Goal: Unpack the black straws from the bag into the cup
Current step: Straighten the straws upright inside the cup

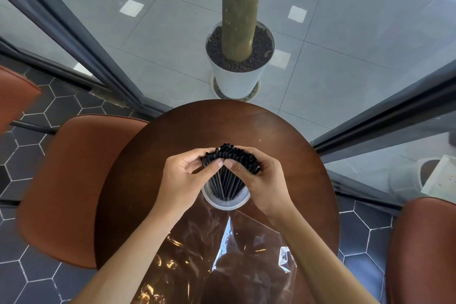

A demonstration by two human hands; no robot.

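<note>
Head view, looking down. Round wooden table (pixel 187 131), dark brown, smooth and glossy, curved rim running close to a glass wall with dark frames (pixel 81 39) on the far side. Bare tabletop open beyond and to both sides of the cup; near half covered by the bag. Two rust-brown chair seats flanking the table: left chair (pixel 66 180) tucked just beside the rim, right chair (pixel 424 254) near the lower corner.

Black straws (pixel 228 177) standing in a bundle in the cup (pixel 225 201), lower ends inside, upper ends fanned out and gathered between both hands. Thin matte tubes, open round tips visible at the top. Cup white, round-rimmed, sitting near the table's middle.

Left hand (pixel 183 177) curled round the left side of the bundle's top, thumb and fingertips pinching it. Right hand (pixel 261 180) curled round the right side, thumb pressed against the straws in front.

Clear plastic bag (pixel 222 254) lying flat and crinkled, shiny with glare, between the forearms, its far edge touching the cup.

No readable writing or labels anywhere.

Beyond the glass: white planter (pixel 237 81) with dark pebbles and a trunk, on grey floor tiles.
</note>
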